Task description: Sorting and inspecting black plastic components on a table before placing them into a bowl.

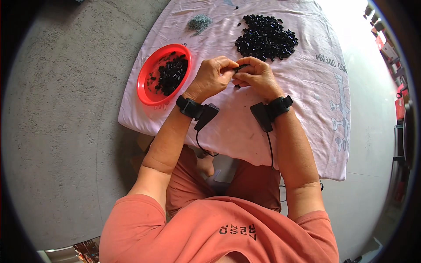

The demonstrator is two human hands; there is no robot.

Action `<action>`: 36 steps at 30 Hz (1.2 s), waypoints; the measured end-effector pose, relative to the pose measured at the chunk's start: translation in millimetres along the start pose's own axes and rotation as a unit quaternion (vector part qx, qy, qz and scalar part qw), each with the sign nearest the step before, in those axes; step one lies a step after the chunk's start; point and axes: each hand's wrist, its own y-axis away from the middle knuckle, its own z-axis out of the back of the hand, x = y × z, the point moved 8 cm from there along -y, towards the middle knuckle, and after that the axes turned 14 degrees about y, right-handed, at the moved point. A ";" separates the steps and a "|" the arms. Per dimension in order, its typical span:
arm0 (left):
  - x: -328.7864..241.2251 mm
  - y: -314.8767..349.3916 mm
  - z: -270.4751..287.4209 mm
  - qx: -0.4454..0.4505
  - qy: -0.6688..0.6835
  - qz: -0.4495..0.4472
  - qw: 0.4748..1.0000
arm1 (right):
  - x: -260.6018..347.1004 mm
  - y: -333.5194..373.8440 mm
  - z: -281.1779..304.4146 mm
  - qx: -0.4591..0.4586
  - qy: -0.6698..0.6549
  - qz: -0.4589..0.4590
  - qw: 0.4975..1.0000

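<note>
Over the middle of the cloth, my left hand [211, 78] and my right hand [258, 78] meet with fingers pinched. Between their fingertips they hold a small black piece [240, 68], mostly covered by the fingers, so its exact kind does not show. Just beyond my right hand lies a heap of small, shiny black pieces [266, 37]. To the left of my left hand stands a red bowl [141, 90], part filled with black pieces [172, 74]. Another dark bit [237, 86] rests on the cloth below my fingers.
A pale pink printed cloth [219, 122] covers the table. Toward its far left sits a little pile of tiny silvery-grey parts [199, 23]. Black devices with cables are strapped to both wrists. Grey concrete floor [66, 109] lies to the left; red and dark items line the far right.
</note>
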 end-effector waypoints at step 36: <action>-19.4 22.1 7.6 -0.070 -0.112 -0.073 0.989 | 6.8 6.2 -14.9 0.054 0.005 0.011 0.998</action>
